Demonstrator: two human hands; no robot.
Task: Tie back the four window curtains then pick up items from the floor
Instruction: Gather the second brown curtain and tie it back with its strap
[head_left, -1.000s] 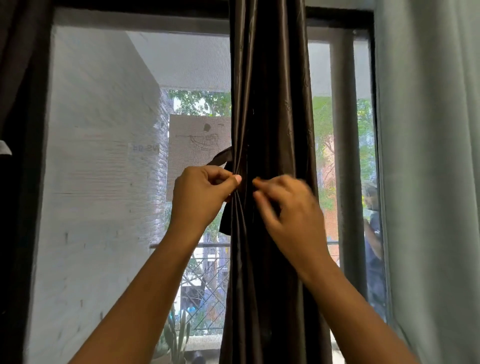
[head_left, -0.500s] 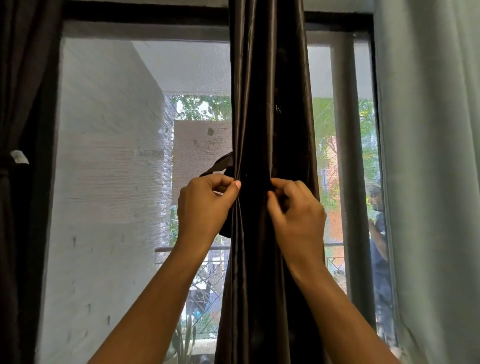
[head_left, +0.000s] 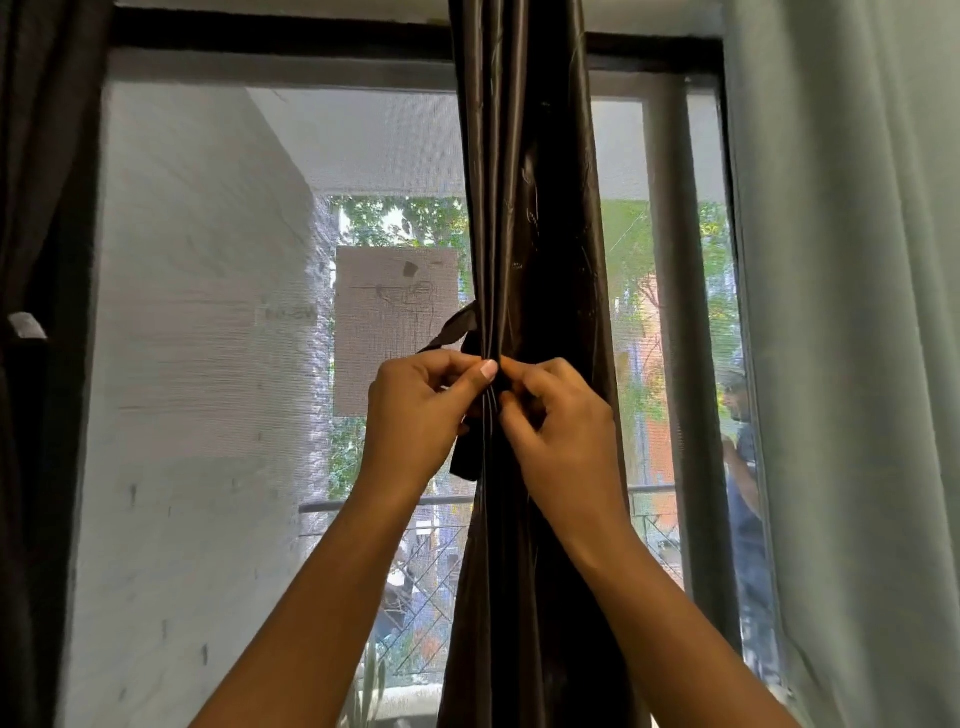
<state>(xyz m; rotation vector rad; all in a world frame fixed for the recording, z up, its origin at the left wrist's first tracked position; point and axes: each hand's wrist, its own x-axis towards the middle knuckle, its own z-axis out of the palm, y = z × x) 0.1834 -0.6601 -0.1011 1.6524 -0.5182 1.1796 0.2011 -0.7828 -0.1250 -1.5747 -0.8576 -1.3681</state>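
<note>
Hanging at the far left, a dark curtain (head_left: 47, 208) looks cinched about its middle, with a white tag (head_left: 26, 326) at the pinch, so I judge that one already tied; next comes the window frame (head_left: 260, 39), with a white wall (head_left: 197, 364) showing through the mesh; then the left hand (head_left: 418, 410), fingers curled and thumb pressed forward, pinches the dark tie strip (head_left: 451, 328), whose loop juts from the left edge of the gathered brown curtain (head_left: 530, 208) and whose tail hangs below the knuckles; the right hand (head_left: 563, 431), just beside it with the thumbs nearly touching, curls its fingers in on the curtain's front folds, and whether the strip is under them too I cannot tell; the knot seems part-made, not yet pulled snug; at the right a pale grey curtain (head_left: 857, 312) hangs loose and untied; a fourth curtain and the floor lie out of view, so the picking-up looks wholly ahead.
</note>
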